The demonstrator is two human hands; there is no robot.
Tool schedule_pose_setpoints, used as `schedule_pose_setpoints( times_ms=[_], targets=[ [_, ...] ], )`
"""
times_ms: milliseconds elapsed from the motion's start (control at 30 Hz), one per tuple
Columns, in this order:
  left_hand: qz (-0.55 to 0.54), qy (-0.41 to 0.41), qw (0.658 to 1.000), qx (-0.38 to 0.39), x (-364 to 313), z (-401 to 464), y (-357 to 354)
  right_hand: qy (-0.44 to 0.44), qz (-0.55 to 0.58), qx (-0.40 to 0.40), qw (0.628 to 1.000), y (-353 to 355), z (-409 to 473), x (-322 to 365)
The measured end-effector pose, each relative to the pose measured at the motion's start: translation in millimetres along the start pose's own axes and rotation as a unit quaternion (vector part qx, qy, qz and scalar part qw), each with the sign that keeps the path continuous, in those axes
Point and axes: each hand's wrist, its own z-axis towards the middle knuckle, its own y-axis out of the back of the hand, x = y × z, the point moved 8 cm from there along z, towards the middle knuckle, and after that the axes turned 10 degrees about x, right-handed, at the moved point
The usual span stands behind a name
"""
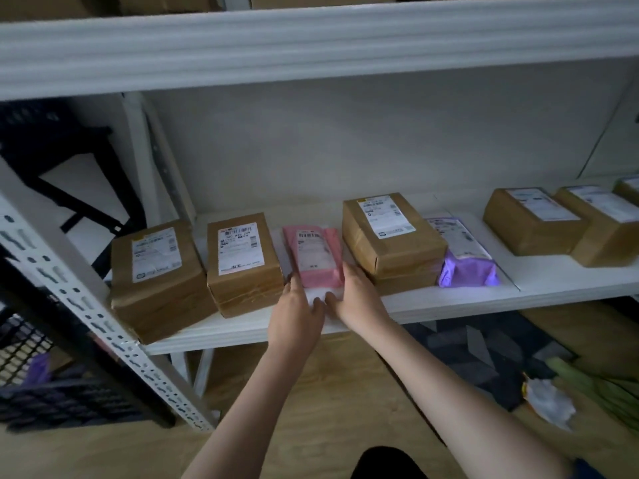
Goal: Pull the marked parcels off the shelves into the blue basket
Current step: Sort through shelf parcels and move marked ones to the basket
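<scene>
Down at the lower shelf, the person has both hands on the pink parcel, a soft poly mailer lying flat between two brown cartons. The left hand presses its fingers against the near left corner, and the right hand cups the near right edge; the two hands sit close together at the front of the shelf, thumbs almost meeting over a pale patch under the mailer's near end. Whether the fingers have actually closed round the plastic I cannot tell; they look laid on it rather than clamped.

The carton on its left lies just beside it, and the stacked carton on its right stands taller, so the mailer lies in a narrow slot between them. A purple mailer lies beyond that stack.

By its look the pink parcel should be light and floppy, its film slick, likely to sag and slide if pinched at one corner alone. I would judge the near edge the sensible hold, a hand at each corner, drawing it straight toward the shelf lip so it clears its neighbours without dragging them. Nothing about it suggests it is fragile, though the contents are hidden.

A dark mesh crate sits low at the left past the upright post; it may be the basket, but its colour is hard to read.
</scene>
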Motion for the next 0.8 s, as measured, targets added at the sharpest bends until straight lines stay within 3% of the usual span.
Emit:
schedule_pose_setpoints(
  times_ms=[233, 567, 800],
  targets=[
    [0.05, 0.042, 0.998, 0.022, 9, 18, -3, 0.015, -0.034, 0.02, 0.999, 2, 15, 2],
    [-0.073, 0.003, 0.997, -0.011, 18, -32, 8, 0.067, -0.001, 0.005, 0.998, 6, -43, -12],
    [-0.07, 0.006, 0.997, 0.042, 22, -21, 3, 0.083, -0.02, 0.055, 0.995, 5, -43, -8]
  ],
)
